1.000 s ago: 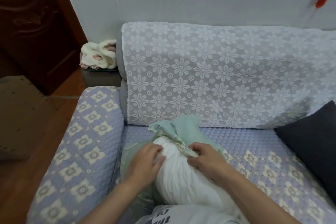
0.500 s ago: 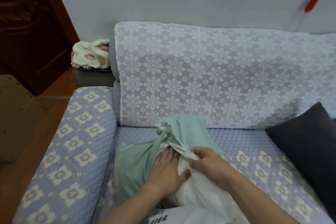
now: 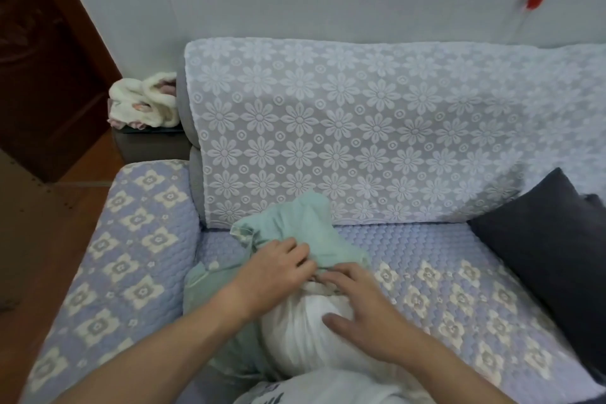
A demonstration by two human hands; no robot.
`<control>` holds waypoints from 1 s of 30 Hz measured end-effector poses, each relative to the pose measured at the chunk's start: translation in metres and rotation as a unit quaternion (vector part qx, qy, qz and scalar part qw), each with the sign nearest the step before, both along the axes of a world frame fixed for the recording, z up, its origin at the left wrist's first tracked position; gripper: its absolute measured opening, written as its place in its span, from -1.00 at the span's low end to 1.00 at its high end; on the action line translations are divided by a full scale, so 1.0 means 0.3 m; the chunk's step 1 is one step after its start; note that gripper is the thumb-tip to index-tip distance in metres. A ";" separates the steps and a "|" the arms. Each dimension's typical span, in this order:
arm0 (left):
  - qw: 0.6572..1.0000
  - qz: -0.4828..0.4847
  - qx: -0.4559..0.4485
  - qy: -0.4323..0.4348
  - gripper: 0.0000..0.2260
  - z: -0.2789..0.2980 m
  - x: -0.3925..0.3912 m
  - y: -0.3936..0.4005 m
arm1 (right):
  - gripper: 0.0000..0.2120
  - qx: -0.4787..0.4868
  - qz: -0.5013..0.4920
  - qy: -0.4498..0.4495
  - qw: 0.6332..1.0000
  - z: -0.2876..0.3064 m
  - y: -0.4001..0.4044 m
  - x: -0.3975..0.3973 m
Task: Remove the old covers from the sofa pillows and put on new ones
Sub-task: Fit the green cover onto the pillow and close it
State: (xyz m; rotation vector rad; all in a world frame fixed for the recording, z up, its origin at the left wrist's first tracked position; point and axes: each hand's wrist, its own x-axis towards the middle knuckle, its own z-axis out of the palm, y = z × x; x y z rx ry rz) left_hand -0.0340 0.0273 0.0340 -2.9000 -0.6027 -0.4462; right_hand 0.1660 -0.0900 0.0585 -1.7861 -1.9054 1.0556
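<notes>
We see a mint-green cover (image 3: 305,233) in soft matt woven cloth, and a white pillow insert (image 3: 305,331) in smooth, faintly sheeny fabric. Seat cover (image 3: 426,246): quilted matt textile. Backrest throw (image 3: 360,128): openwork floral lace. Dark pillow (image 3: 551,239): matt cloth. Door (image 3: 42,69): glossy wood.

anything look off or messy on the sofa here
Only the work in progress: the green cover is bunched at the far end of the white pillow insert, leaving most of it bare. The dark pillow looks undisturbed.

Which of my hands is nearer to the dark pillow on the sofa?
Right. The right hand lies on the white pillow insert, on the dark pillow's side; the left hand is further away.
</notes>
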 end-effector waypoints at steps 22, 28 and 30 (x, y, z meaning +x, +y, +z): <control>0.760 0.270 -0.558 0.193 -0.80 0.152 0.264 0.132 | -0.48 0.096 -0.032 -0.076 0.992 -0.159 0.058 0.026; 0.790 0.388 -0.470 -0.058 -0.78 0.242 0.176 0.362 | -0.37 -0.036 -0.225 0.025 0.973 -0.098 0.178 0.242; 0.781 0.389 -0.480 -0.096 -0.78 0.330 0.129 0.418 | -0.43 -0.024 -0.228 0.187 0.955 -0.030 0.198 0.173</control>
